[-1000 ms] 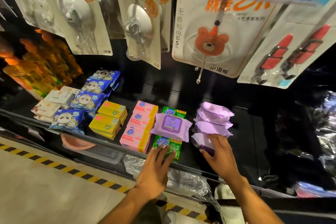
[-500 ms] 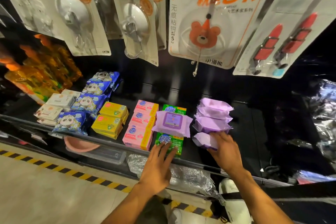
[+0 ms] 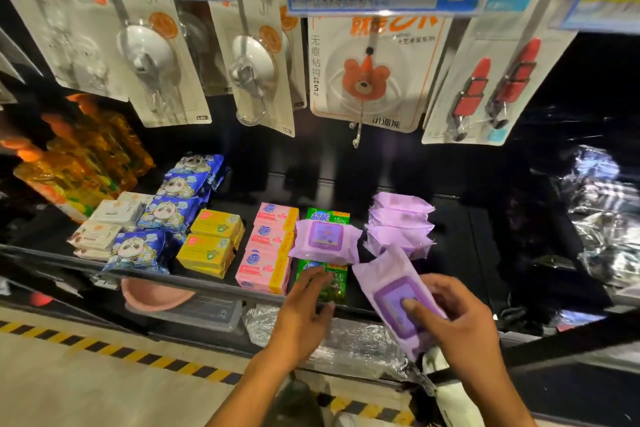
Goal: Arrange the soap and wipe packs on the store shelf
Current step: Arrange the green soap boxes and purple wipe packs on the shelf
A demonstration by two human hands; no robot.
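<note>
- The yellow soap boxes (image 3: 207, 246) and pink soap boxes (image 3: 266, 253) sit in neat front-to-back rows, so we leave them alone.
- Our left hand (image 3: 304, 315) is empty, fingers loosely spread over the front green soap box (image 3: 330, 286). We cannot tell whether it touches.
- A loose wipe pack (image 3: 325, 241) lies across the green row. We judge it needs moving too.
- Our right hand (image 3: 460, 322) grips a purple wipe pack (image 3: 388, 291), tilted, thumb on its lid, just in front of the wipe stack (image 3: 398, 225) on the shelf (image 3: 462, 244).
- We should level it lid-up, square its edges with the stack, and lower it gently so the soft pile doesn't slide.
</note>
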